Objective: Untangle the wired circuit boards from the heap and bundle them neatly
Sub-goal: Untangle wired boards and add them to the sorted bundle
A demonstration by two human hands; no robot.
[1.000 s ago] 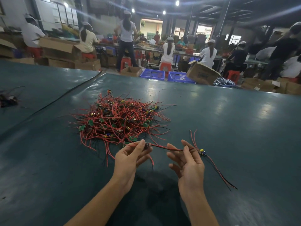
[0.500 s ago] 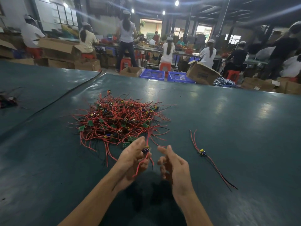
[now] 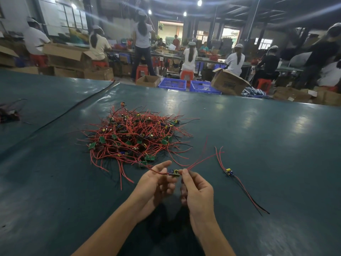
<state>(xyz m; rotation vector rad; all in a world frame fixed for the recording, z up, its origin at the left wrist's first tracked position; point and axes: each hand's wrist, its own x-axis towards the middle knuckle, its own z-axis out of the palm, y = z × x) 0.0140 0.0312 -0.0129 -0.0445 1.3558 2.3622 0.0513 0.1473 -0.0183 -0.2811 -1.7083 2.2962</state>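
A heap of small green circuit boards with red and black wires [image 3: 134,133] lies on the dark green table [image 3: 258,145] ahead of me. Just in front of it, my left hand [image 3: 156,183] and my right hand [image 3: 197,189] hold one small wired board [image 3: 175,173] between them above the table. My left fingers pinch its left side and wire; my right fingertips pinch its right end, from which red wires fan up to the right. One separated wired board [image 3: 228,171] lies flat on the table to the right, its wires stretched out.
A small dark wire bundle [image 3: 9,113] lies at the far left, past a seam in the table cover. Beyond the far table edge stand blue crates [image 3: 172,84], cardboard boxes [image 3: 227,83], red stools and several seated or standing workers.
My hands drew together at the heap, took up a wired board and now hold it between them with its red wires fanned right. The separated board lies unmoved.
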